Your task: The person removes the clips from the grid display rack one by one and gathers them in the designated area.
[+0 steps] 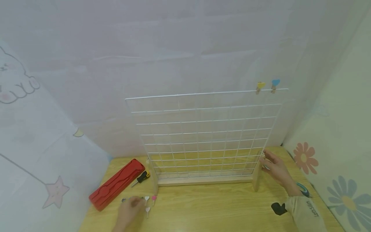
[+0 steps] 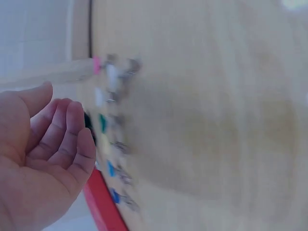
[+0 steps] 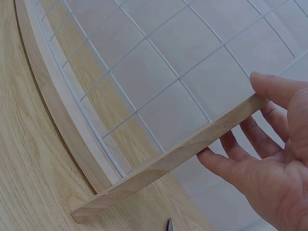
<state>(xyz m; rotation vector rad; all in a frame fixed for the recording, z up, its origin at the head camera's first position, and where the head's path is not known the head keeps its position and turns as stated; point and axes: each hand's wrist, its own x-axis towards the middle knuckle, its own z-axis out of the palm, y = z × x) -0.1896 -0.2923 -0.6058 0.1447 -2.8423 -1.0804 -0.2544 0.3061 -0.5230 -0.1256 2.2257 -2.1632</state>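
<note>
A white wire grid (image 1: pixel 195 93) stands upright in a wooden frame. My right hand (image 1: pixel 276 169) grips the frame's right side post (image 3: pixel 144 173) near its top, thumb on one face and fingers on the other. Over the table at front left is my left hand (image 1: pixel 128 211), fingers loosely bent and nothing in them. Beside it lies a row of small heart clothespins, among them a pink one (image 1: pixel 154 198), a white one (image 1: pixel 147 198), a green one (image 2: pixel 102 123) and a blue one (image 2: pixel 115 195). A yellow heart clothespin (image 1: pixel 261 85) and a light blue one (image 1: pixel 275 82) sit on the grid's top wire, toward the right.
An open red case (image 1: pixel 117 184) lies at the left, with a black and yellow screwdriver (image 1: pixel 143 177) next to it. On the right are a black piece (image 1: pixel 279 208) and a teal-handled tool (image 1: pixel 303 189), partly behind the right arm. Printed cloth walls surround the table.
</note>
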